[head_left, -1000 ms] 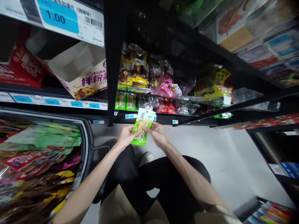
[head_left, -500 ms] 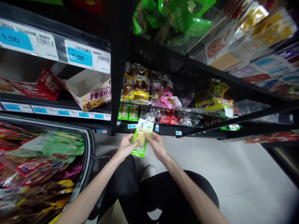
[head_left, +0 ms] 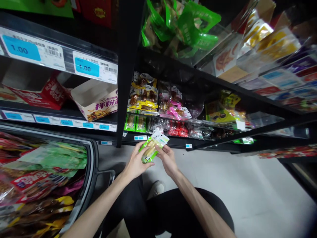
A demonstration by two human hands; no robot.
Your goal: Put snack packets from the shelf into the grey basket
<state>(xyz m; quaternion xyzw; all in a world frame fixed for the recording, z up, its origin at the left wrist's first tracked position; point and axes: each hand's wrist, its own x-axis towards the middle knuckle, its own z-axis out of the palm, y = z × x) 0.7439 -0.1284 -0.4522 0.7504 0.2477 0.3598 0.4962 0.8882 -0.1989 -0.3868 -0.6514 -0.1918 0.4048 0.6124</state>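
Note:
Between my two hands is a green and white snack packet (head_left: 154, 147) with pale yellow pieces showing through its clear middle. My left hand (head_left: 137, 161) grips its lower left side, thumb stretched across beneath the bottom end. On the right edge, my right hand (head_left: 166, 158) pinches the packet between thumb and fingers. The packet is tilted, its white top pointing up and to the right. Just beyond it on the bottom shelf stand similar green packets (head_left: 135, 123) in a row.
A dark basket (head_left: 95, 155) filled with bagged snacks stands at my left. Yellow packs (head_left: 144, 96) and pink packs (head_left: 176, 102) lie on the shelf ahead. Open cartons (head_left: 95, 102) sit on the left shelf. A black shelf post (head_left: 123, 82) rises between the units, and pale floor (head_left: 213, 168) extends right.
The packet has turned clockwise and tips more to the right. My left hand has shifted its hold, with the thumb now lower. The view has moved slightly.

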